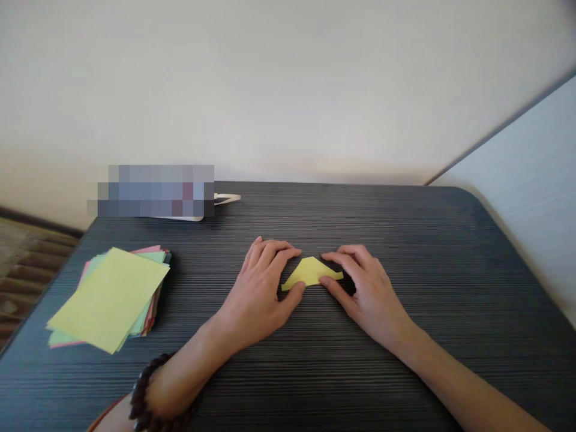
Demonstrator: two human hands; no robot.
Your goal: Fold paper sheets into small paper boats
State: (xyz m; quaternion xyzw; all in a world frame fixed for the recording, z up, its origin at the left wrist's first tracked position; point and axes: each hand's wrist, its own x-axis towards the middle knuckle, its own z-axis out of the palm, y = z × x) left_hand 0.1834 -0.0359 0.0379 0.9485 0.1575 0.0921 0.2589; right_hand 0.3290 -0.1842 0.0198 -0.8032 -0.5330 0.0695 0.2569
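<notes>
A small folded piece of yellow paper (310, 271) lies on the dark table, with a flat-topped peak and a narrow tab pointing out at either end. My left hand (265, 279) holds its left part, the thumb on the lower edge and the index finger curving over towards the upper edge. On the right side, my right hand (362, 282) grips it likewise, thumb at the bottom edge and index fingertip near the top slope. The paper's middle shows between the two hands. A dark beaded bracelet (143, 390) circles my left wrist.
A stack of coloured paper squares (110, 300), yellow on top with green and pink below, sits at the table's left. Behind it stands a blurred-out object (155, 192) with a pale loop (228, 198) beside it. A wall (315, 90) borders the table's (360, 210) far edge.
</notes>
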